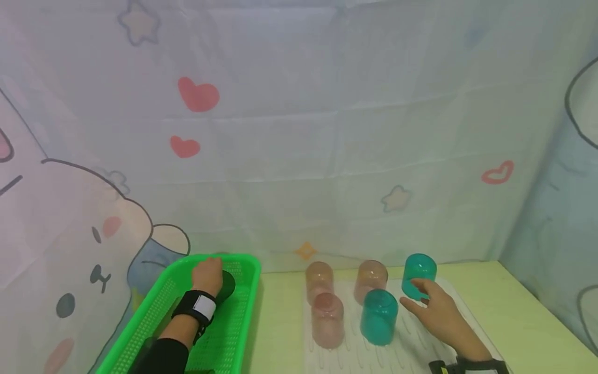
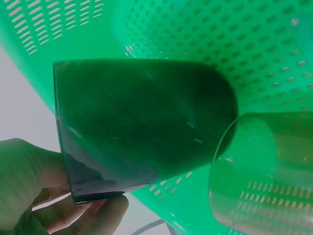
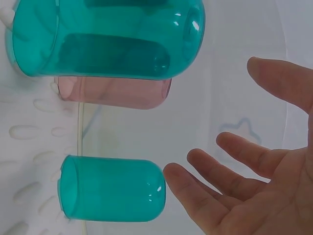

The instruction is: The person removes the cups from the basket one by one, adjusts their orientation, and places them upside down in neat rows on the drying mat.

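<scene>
One green basket (image 1: 255,306) stood nearest at left, holding a see-through cup (image 2: 286,161). One pink cup (image 1: 328,323) and one teal cup (image 1: 379,318) stood upturned toward the front of a ribbed white mat (image 1: 355,359). One dark cup (image 2: 142,122) was held toward the basket's far end: by judgement light, stiff, slick and possibly breakable, best gripped at the wall near its rim. Left hand (image 1: 207,275): closed on that rim, thumb and fingers pinching. Right hand (image 1: 436,311): fingers loosely spread, nothing held, beside the rear teal cup (image 1: 417,267); contact could not be told. Two further pink cups (image 1: 320,272) stood to its left; a printed cloth (image 1: 280,156) hung behind.
</scene>
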A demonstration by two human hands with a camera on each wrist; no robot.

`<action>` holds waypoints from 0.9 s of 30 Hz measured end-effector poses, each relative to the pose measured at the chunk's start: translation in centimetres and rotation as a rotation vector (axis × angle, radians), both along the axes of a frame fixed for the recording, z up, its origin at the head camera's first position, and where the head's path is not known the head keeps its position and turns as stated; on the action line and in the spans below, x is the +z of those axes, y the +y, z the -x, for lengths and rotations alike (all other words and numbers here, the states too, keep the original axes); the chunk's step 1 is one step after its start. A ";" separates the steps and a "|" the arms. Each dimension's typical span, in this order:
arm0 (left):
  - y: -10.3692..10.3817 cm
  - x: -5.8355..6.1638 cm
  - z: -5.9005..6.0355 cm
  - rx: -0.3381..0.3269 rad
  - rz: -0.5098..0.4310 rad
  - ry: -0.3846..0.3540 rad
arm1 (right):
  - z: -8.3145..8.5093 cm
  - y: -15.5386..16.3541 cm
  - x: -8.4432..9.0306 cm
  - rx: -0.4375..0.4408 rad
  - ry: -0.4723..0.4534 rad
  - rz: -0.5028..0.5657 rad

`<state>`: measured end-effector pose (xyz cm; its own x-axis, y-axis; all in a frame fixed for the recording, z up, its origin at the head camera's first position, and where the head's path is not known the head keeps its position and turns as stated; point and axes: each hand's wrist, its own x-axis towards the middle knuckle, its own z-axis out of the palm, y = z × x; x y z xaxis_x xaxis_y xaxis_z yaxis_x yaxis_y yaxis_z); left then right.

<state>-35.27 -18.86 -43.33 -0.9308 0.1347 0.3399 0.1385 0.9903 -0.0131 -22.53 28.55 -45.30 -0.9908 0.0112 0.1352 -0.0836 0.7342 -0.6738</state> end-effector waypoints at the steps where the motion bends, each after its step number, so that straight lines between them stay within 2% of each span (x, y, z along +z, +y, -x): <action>1: 0.0 0.2 0.0 0.002 -0.008 -0.009 | 0.1 0.1 0.1 0.002 0.007 -0.002; 4: -0.2 1.0 -0.3 -0.006 -0.046 -0.038 | 0.5 0.2 0.3 0.005 0.028 0.000; 8: -1.0 1.9 -1.1 -0.027 -0.109 -0.065 | 0.8 0.0 0.2 -0.003 -0.005 0.021; 11: -1.9 2.2 -1.6 -0.023 -0.155 -0.072 | 0.9 -0.3 0.1 -0.004 -0.035 0.034; 15: -2.5 2.4 -1.6 -0.034 -0.221 -0.067 | 1.2 -0.4 0.0 -0.001 -0.014 0.025; 21: -2.8 3.2 -1.9 -0.118 -0.386 -0.005 | 1.6 -0.5 0.3 0.003 -0.004 0.031; 27: -2.5 4.3 -3.5 -0.147 -0.405 0.129 | 1.8 -0.9 0.0 0.003 -0.015 0.025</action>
